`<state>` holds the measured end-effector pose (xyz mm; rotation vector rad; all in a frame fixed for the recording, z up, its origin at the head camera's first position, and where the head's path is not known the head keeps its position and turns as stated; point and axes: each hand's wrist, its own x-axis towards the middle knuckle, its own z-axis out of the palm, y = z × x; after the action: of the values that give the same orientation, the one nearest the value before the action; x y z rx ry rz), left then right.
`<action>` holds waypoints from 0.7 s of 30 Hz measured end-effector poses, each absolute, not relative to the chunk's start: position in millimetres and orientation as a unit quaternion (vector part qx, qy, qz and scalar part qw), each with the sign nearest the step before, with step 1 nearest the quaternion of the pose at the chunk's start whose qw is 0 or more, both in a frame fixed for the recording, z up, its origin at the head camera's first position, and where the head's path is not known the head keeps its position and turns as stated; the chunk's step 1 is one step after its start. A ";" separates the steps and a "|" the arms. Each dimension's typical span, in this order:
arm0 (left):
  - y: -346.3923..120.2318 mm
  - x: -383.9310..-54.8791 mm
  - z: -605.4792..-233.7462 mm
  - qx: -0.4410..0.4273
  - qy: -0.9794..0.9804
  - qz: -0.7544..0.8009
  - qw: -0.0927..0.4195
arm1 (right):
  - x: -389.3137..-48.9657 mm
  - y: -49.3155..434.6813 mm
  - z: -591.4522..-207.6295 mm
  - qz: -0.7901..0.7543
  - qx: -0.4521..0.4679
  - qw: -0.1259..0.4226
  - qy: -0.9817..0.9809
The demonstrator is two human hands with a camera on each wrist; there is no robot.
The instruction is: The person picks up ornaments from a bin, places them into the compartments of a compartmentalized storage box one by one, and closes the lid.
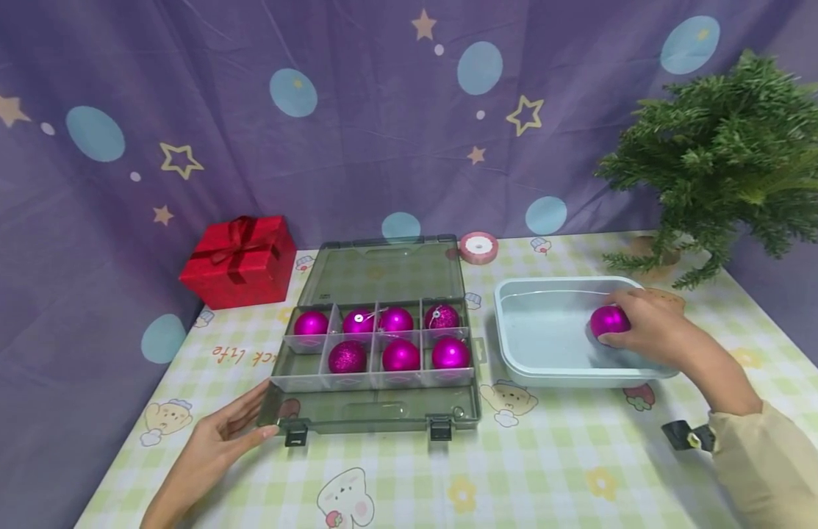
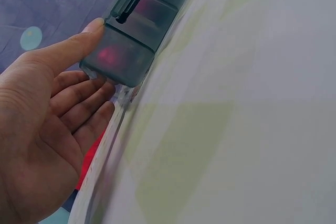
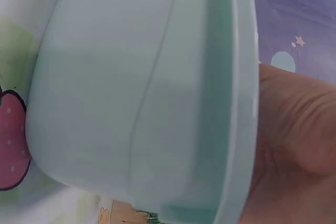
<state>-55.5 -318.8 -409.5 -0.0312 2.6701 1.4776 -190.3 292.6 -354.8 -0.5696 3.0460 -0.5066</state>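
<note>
In the head view, a grey see-through compartment box [image 1: 380,410] lies with its lid [image 1: 382,273] folded back. Several magenta Christmas balls, some smooth and some glittery, sit one to a compartment, including a smooth ball [image 1: 401,356] in the front row; the front-left compartment is bare. My left hand [image 1: 213,441] holds the box's front-left corner, thumb on the front edge and fingers along the side. Over the pale blue basin [image 1: 541,378], my right hand [image 1: 650,327] grips a magenta Christmas ball [image 1: 609,323]. The basin wall [image 3: 121,87] hides the ball in the right wrist view.
A red gift box [image 1: 239,268] stands at the back left. Behind the compartment box lies a pink ribbon roll [image 1: 478,248]. A small green artificial tree [image 1: 726,154] rises at the back right. A black clip-like object [image 1: 686,435] is beside the right sleeve.
</note>
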 end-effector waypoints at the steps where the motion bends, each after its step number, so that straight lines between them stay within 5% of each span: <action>1: -318.7 -55.3 -409.3 -0.011 0.874 0.484 0.046 | -190.3 292.1 -355.1 -0.165 -0.179 0.007 0.970; 21: -318.7 -54.3 -408.4 -0.017 0.869 0.491 0.054 | -191.7 286.1 -359.1 -0.168 -0.175 0.033 0.970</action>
<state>-54.3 -318.7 -408.4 -0.0528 2.6407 1.4913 -191.7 286.1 -359.1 -0.5387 2.9845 -0.5158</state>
